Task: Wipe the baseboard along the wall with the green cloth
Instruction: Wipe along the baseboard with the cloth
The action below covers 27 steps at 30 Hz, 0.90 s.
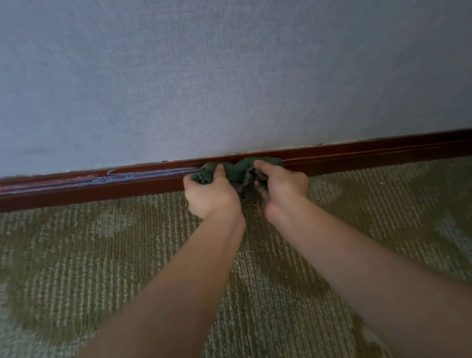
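Observation:
A dark reddish-brown wooden baseboard [78, 190] runs across the whole view where the wall meets the carpet. A crumpled dark green cloth [240, 172] is pressed against its middle. My left hand [211, 193] grips the cloth's left part and my right hand [281, 183] grips its right part, both hands side by side at the baseboard. The cloth's lower part hangs between my hands, partly hidden by the fingers. A shiny wet streak [101, 178] lies on the baseboard left of the cloth.
A grey-blue textured wall [212, 60] fills the upper half. Patterned olive and pale green carpet [90, 275] covers the floor below the baseboard. My bare forearms reach in from the bottom of the view.

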Tool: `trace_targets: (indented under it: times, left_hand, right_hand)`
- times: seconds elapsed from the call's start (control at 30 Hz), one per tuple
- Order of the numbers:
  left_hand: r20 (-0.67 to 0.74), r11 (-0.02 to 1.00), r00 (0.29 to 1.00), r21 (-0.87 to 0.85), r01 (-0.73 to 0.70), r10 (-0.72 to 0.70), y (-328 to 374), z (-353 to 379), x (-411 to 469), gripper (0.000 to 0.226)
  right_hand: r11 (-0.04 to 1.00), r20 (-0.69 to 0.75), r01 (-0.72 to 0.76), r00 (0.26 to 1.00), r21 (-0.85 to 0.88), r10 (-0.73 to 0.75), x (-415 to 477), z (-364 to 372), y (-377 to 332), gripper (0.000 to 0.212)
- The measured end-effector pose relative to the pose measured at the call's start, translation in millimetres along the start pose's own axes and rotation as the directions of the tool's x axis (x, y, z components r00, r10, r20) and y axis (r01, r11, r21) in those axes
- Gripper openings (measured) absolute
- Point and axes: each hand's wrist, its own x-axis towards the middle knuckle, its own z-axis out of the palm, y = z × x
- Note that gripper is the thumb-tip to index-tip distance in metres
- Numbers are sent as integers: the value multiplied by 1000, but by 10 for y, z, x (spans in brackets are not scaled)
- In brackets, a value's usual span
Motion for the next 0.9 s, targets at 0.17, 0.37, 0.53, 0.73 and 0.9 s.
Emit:
trace_targets:
  times: [0.17, 0.37, 0.53, 0.73, 0.9]
  left_hand:
    - [13, 999, 1000, -51, 9, -8, -16, 28, -43, 14]
    - [-27, 997, 997, -39, -73, 72, -12, -161, 147, 13]
    - [-66, 990, 990, 71, -123, 128, -41, -90, 93, 16]
    - [32, 994, 994, 10, -108, 108, -44, -76, 65, 13]
    - [106, 973, 968, 21, -231, 228, -77, -221, 173, 10]
  right_hand:
    - [999, -27, 0, 1000, 32, 1, 43, -31, -26, 17]
    - [999, -9, -42, 999, 20, 42, -9, 146, 189, 18]
    - [999, 31, -24, 999, 26, 23, 32, 62, 106, 20]
    - [994, -5, -26, 1000, 102, 27, 81, 6, 77, 13]
    - [987, 108, -96, 991, 126, 83, 44, 23, 156, 17]
